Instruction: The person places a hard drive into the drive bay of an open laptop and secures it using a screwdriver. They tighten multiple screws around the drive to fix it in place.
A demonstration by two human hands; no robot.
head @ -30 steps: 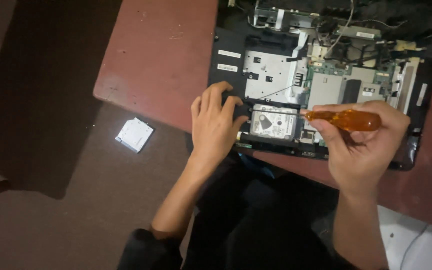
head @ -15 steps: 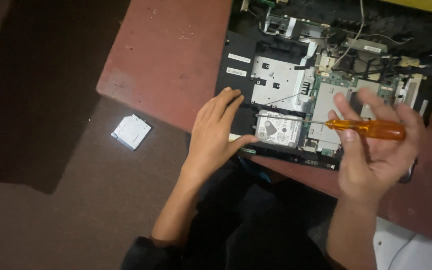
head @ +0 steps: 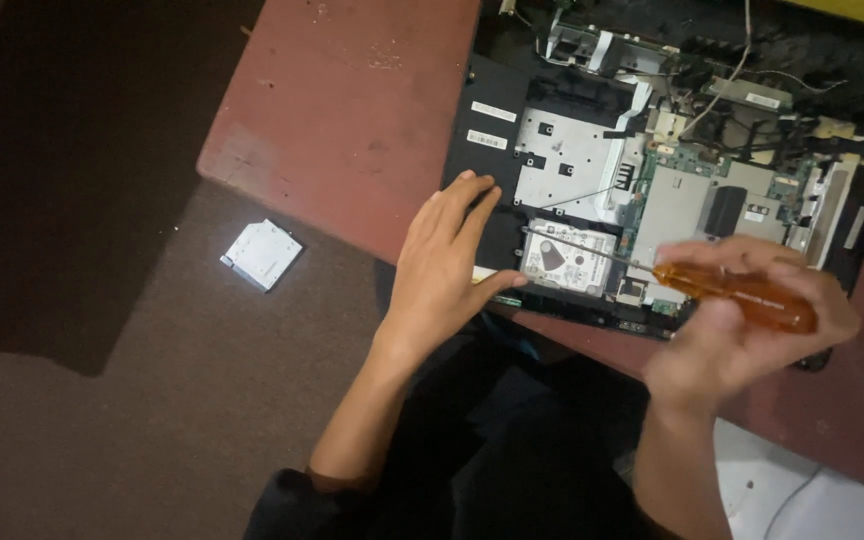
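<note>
An opened laptop base (head: 500,215) lies on a reddish-brown table (head: 342,110), its boards, metal plates and cables bare. My left hand (head: 444,275) rests flat on the base's near-left corner, fingers spread, thumb beside a silver hard drive (head: 570,258). My right hand (head: 747,325) grips the orange handle of a screwdriver (head: 737,298). Its thin shaft slants left over the hard drive, the tip near the drive's upper left corner.
A flat silver optical drive (head: 263,255) lies on the dark floor left of the table. My dark-clothed lap fills the lower middle. Something white (head: 812,495) shows at the lower right under the table edge.
The view has drifted. My right hand has turned the screwdriver so its shaft now reaches left across the hard drive. My left hand stays on the laptop's corner.
</note>
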